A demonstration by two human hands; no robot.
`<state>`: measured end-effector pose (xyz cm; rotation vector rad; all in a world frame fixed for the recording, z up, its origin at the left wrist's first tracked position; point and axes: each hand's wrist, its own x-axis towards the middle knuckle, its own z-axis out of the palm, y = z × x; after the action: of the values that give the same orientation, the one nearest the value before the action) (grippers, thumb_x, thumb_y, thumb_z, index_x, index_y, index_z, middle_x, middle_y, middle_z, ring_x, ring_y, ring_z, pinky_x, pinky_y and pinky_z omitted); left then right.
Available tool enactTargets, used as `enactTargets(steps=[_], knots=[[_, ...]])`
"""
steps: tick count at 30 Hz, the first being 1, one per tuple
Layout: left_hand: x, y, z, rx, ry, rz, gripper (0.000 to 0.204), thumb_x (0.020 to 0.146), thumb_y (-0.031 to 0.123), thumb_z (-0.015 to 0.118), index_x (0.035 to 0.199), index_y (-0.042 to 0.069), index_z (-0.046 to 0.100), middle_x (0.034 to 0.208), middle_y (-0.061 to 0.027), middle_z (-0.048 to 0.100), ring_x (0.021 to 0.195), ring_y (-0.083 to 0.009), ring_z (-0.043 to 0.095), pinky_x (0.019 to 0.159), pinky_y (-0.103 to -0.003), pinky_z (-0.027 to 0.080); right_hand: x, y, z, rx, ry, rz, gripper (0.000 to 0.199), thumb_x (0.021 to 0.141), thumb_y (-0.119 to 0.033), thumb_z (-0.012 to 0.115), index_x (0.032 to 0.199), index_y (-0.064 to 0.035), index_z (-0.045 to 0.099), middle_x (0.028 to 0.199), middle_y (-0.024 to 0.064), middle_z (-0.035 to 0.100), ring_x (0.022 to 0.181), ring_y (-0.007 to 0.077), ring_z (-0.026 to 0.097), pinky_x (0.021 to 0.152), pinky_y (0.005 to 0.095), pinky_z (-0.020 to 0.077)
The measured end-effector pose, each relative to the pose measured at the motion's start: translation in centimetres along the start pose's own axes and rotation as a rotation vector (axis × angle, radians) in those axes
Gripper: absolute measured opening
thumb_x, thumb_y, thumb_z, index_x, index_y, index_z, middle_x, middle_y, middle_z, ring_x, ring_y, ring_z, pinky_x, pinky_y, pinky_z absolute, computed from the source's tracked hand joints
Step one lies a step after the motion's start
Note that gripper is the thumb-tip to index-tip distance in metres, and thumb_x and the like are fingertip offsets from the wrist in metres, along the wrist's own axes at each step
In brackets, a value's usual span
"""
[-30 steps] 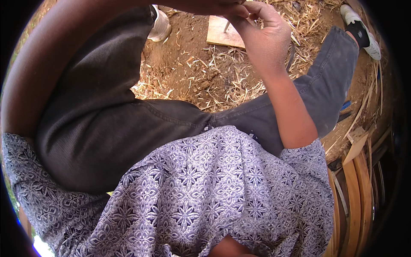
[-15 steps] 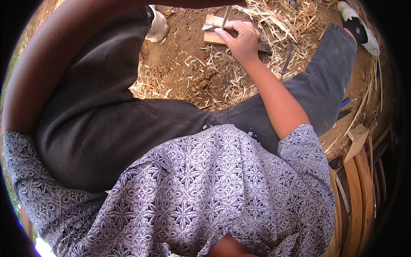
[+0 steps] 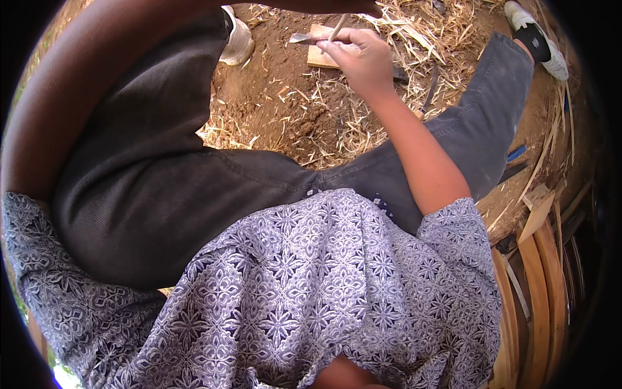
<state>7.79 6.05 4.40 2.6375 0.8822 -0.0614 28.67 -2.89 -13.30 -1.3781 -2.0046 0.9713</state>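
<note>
My right hand (image 3: 363,59) is closed, thumb and fingers pinched together, over a small flat wooden board (image 3: 319,57) on the ground. From its fingertips a flat-bladed metal tool (image 3: 302,39), chisel-like, points left past the board's edge. A thin pale wooden rod (image 3: 337,27) also rises from the pinch and leans up to the right. My left arm curves along the left and top rim. Its hand (image 3: 359,6) is at the top edge, close above the rod's upper end; its fingers are mostly cut off, so its grip is hidden.
Shavings and split strips (image 3: 408,32) lie on the brown soil. A curved blade (image 3: 431,87) lies beside my right thigh, near a dark object (image 3: 400,74) by my wrist. Long wooden pieces (image 3: 541,279) are stacked at the right. My legs (image 3: 479,97) spread around the work spot.
The metal blade has shifted left, beyond the board's edge. The rod leans a little differently, and my right hand has moved slightly. My left hand stays by the top edge.
</note>
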Motion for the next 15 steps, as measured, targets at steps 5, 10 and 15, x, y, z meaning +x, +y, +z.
enactTargets(steps=[5,10,15], knots=[[-0.6,0.0,0.7,-0.013,-0.029,0.026,0.029,0.096,0.030,0.065,0.086,0.004,0.073,0.077,-0.0159,0.071,0.074,-0.0389,0.070,0.069,-0.049,0.055,3.3,-9.5,-4.8,0.688,-0.016,0.342,0.021,0.086,-0.002,0.084,0.105,-0.0052,0.077,0.093,0.0013,0.072,0.083,0.0095,0.062,0.075,0.0282,0.0503],[-0.1,0.1,0.4,-0.009,-0.108,-0.054,0.028,0.097,0.031,0.066,0.091,0.006,0.075,0.080,-0.0156,0.072,0.074,-0.0379,0.070,0.070,-0.048,0.055,2.7,-6.1,-3.0,0.452,0.089,-0.007,0.019,0.089,-0.013,0.083,0.104,-0.0038,0.077,0.085,-0.0013,0.069,0.080,0.0076,0.061,0.070,0.0257,0.0496],[-0.5,-0.8,-0.1,0.052,-0.071,-0.063,0.033,0.100,0.034,0.064,0.091,0.005,0.074,0.080,-0.0166,0.071,0.074,-0.0380,0.069,0.070,-0.047,0.055,0.2,2.3,2.5,-0.104,0.082,-0.179,0.026,0.081,-0.036,0.089,0.089,-0.0139,0.077,0.074,-0.0002,0.065,0.074,0.0140,0.060,0.073,0.0325,0.0454]])
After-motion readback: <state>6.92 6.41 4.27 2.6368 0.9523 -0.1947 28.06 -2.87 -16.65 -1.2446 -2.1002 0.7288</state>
